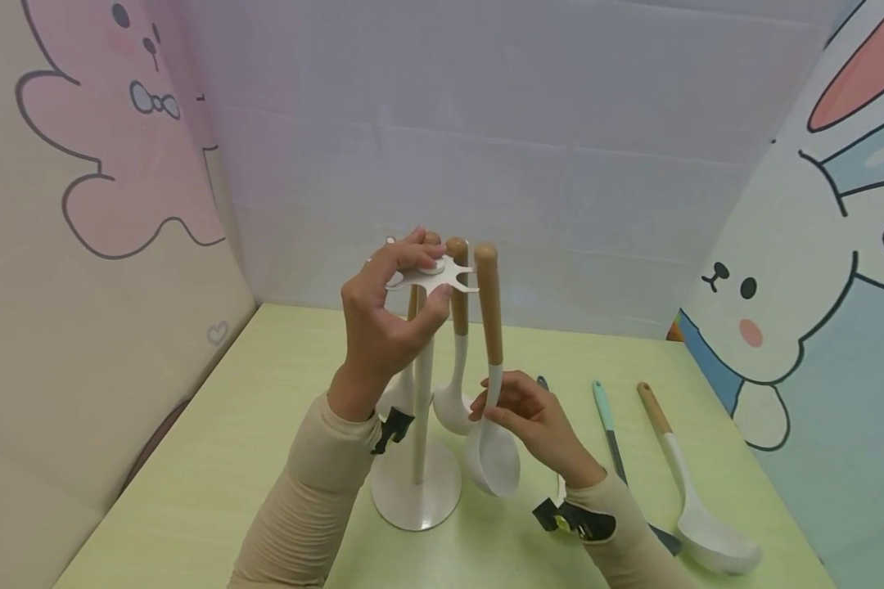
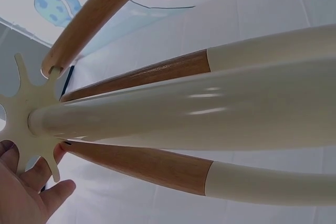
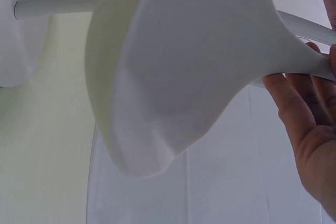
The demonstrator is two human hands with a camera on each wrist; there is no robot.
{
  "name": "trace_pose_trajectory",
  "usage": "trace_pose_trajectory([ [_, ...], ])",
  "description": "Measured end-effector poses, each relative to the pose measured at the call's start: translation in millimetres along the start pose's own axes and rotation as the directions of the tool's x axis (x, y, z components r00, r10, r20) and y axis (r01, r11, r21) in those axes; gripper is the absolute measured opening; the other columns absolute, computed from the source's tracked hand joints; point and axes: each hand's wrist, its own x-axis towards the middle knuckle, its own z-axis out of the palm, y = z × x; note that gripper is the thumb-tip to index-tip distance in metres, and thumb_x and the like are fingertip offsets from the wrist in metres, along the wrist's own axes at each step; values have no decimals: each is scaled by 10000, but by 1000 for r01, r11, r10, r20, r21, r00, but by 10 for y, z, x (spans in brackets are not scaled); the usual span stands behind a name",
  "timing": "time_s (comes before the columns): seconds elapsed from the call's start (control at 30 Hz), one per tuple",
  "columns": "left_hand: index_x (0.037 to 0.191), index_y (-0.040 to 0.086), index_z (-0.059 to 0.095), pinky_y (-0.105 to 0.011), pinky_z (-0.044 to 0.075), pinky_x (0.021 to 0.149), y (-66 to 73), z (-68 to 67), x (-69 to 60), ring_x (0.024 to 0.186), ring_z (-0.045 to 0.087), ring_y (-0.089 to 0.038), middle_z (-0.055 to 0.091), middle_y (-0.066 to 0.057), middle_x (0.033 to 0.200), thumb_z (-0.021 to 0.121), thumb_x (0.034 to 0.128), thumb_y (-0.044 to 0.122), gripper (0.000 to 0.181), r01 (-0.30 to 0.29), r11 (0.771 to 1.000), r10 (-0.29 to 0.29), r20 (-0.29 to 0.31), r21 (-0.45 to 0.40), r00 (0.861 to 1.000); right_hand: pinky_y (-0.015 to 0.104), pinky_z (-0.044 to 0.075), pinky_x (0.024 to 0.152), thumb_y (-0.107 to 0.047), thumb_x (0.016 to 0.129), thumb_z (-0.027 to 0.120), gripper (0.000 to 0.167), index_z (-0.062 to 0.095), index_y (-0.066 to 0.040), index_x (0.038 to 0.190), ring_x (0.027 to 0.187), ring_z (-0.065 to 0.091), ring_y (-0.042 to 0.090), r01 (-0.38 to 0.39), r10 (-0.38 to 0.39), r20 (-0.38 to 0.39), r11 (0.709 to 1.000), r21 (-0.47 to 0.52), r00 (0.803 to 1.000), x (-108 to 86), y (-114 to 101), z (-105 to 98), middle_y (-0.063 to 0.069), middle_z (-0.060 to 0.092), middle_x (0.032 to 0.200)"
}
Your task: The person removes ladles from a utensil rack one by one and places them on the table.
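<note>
My left hand (image 1: 390, 311) grips the white pronged top (image 1: 445, 276) of an upright utensil rack, fingers over it and thumb at its front edge. The left wrist view shows the hand (image 2: 31, 192) at the prongs (image 2: 31, 95). My right hand (image 1: 541, 421) pinches the white neck of a wooden-handled ladle (image 1: 489, 307), whose handle end is up beside a right-hand prong. Its white bowl (image 3: 194, 56) fills much of the right wrist view, left of the fingers of the hand (image 3: 310, 135). Two other wooden-handled utensils, one a ladle (image 1: 453, 401), hang behind the pole (image 1: 421, 409).
The rack's round white base (image 1: 416, 511) stands on the pale green table (image 1: 265, 458). Right of my right hand lie a mint-handled utensil (image 1: 604, 409) and a white ladle with a wooden handle (image 1: 696, 507). Another utensil (image 1: 542, 382) is partly hidden behind that hand.
</note>
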Motion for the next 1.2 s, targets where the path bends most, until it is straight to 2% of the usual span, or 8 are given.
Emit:
trace_pose_trajectory([
  [0.2,854,-103,602,-444,470,1032,-12,-18,7,958,689,-387,706,-248,927,625,777,104,222,9,1000,-9,-5,-13,1000,343,571,800,78,952,583,376,595,-177,1229,954,700,171,-14,14,2,1000,11,1000,-19,-10,-6,41,714,1035],
  [0.4,850,-109,588,-447,472,1028,-24,-41,7,999,680,-410,701,-264,931,607,781,88,210,34,998,-34,3,-55,999,349,575,783,131,933,571,413,586,-152,1234,947,701,184,16,-16,7,1000,-12,1000,-27,-29,-20,94,708,1028],
  [0.8,860,-117,583,-458,471,1027,-31,-81,12,1058,654,-439,691,-286,944,586,782,89,221,67,991,-63,34,-118,997,341,574,768,148,913,585,422,587,-162,1200,954,700,168,6,-6,10,999,-43,1000,-56,-66,-63,55,714,1017],
  [1.2,871,-122,573,-476,439,1054,-58,-147,19,1109,631,-444,675,-322,960,574,768,90,236,132,970,-118,77,-204,990,316,575,791,149,912,591,352,561,-58,1196,945,701,180,32,-31,13,997,-74,999,-85,-45,-151,149,698,1017],
])
